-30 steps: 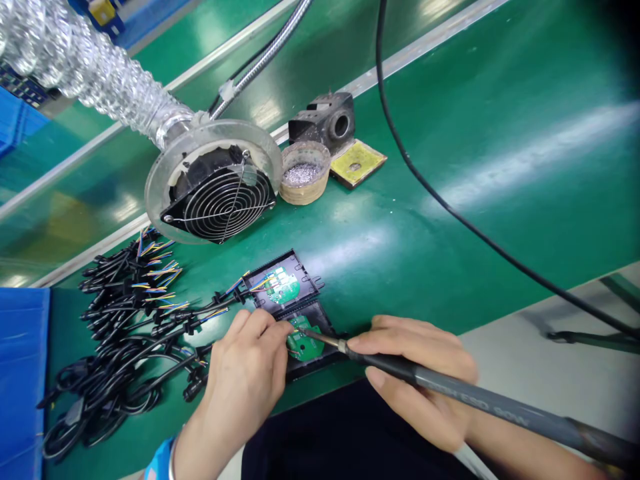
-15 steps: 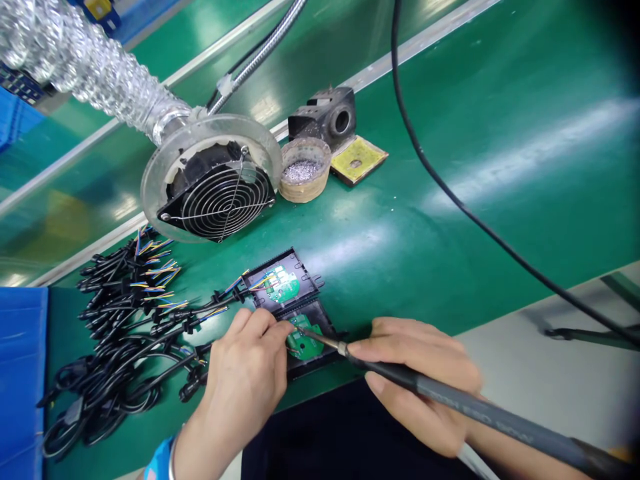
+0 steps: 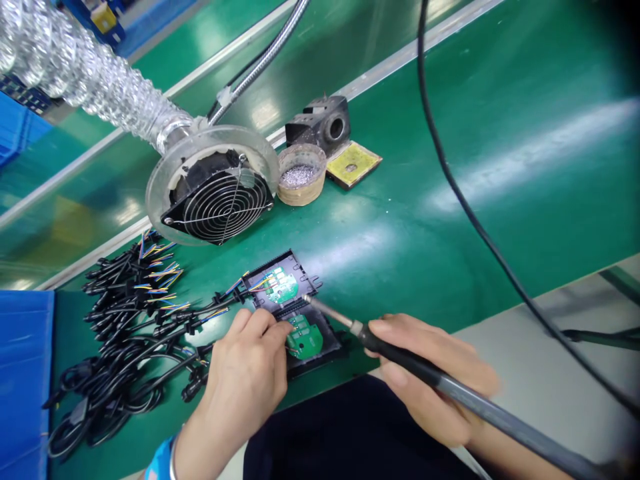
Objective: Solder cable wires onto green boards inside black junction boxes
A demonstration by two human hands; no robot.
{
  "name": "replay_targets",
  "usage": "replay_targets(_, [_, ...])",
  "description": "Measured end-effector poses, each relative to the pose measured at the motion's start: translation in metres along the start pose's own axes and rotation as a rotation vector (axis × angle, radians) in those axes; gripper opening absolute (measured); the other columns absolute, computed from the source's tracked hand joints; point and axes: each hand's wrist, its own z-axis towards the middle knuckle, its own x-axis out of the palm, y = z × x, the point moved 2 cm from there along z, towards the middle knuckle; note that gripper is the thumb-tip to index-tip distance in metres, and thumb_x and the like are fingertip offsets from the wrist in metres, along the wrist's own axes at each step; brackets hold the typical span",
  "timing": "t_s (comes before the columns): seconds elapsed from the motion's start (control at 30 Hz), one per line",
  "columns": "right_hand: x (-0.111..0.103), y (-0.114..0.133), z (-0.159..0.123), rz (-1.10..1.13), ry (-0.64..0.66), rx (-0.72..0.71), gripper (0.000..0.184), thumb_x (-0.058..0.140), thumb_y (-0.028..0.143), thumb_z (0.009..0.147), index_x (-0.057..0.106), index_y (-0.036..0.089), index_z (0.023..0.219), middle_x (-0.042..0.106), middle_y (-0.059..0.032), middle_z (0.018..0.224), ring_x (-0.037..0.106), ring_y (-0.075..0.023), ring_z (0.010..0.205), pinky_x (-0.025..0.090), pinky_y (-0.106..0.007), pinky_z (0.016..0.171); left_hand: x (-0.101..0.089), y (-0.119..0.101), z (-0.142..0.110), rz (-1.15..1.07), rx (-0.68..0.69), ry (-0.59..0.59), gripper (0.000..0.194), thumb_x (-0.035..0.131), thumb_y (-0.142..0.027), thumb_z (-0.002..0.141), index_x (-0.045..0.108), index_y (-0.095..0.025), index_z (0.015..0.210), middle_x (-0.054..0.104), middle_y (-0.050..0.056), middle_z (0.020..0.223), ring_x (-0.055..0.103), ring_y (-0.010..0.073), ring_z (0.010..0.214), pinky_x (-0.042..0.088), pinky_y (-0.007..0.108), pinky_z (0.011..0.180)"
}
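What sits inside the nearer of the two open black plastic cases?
A green circuit board lies in that black plastic case. The bare left hand covers part of the case's left end; whatever lies beneath that hand cannot be seen.

The soldering iron (image 3: 446,385) has drawn back from the nearer circuit board (image 3: 307,340).

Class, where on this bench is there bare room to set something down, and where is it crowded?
Bare: the green bench between the yellow pad, black cord and soldering iron; more bench past the cord. Crowded: left, where black cables lie heaped between the blue bin and left hand.
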Motion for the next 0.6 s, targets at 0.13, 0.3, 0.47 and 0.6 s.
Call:
replay_targets(0.13, [0.015,-0.003,0.0,-0.195,0.003,-0.064,0.037,0.061,0.003,0.082,0.062,0.019,0.115,0.064,-0.0018,0.075,0.057,-0.0121,0.058,0.052,-0.024,0.052,-0.003,0.0,-0.002,-0.055,0.002,0.06,0.021,0.048,-0.01,0.089,0.062,-0.02,0.101,0.058,0.005,0.092,0.052,0.021,0.082,0.05,0.037,0.072])
replay_targets(0.3, [0.026,-0.005,-0.001,-0.286,0.057,-0.102,0.035,0.061,0.001,0.082,0.061,0.018,0.112,0.067,-0.0056,0.086,0.064,-0.0145,0.071,0.057,-0.026,0.063,-0.008,-0.002,-0.004,0.051,0.014,0.109,0.016,0.046,-0.009,0.09,0.06,-0.018,0.087,0.055,0.007,0.095,0.053,0.0208,0.081,0.052,0.035,0.068])
replay_targets(0.47, [0.028,-0.007,0.0,-0.335,0.059,-0.119,0.033,0.061,0.001,0.082,0.062,0.015,0.112,0.068,-0.0084,0.089,0.067,-0.0158,0.076,0.058,-0.026,0.067,-0.005,0.0,-0.002,-0.005,-0.014,0.07,0.017,0.043,-0.009,0.092,0.057,-0.018,0.087,0.056,0.005,0.093,0.054,0.019,0.08,0.048,0.03,0.063])
replay_targets(0.6, [0.029,-0.009,0.002,-0.35,0.042,-0.116,0.033,0.062,0.002,0.083,0.062,0.016,0.112,0.068,-0.0073,0.087,0.067,-0.0149,0.073,0.058,-0.025,0.066,0.006,-0.001,-0.001,-0.034,-0.062,-0.063,0.013,0.051,-0.02,0.093,0.063,-0.024,0.093,0.059,0.003,0.092,0.053,0.0188,0.08,0.046,0.032,0.072])
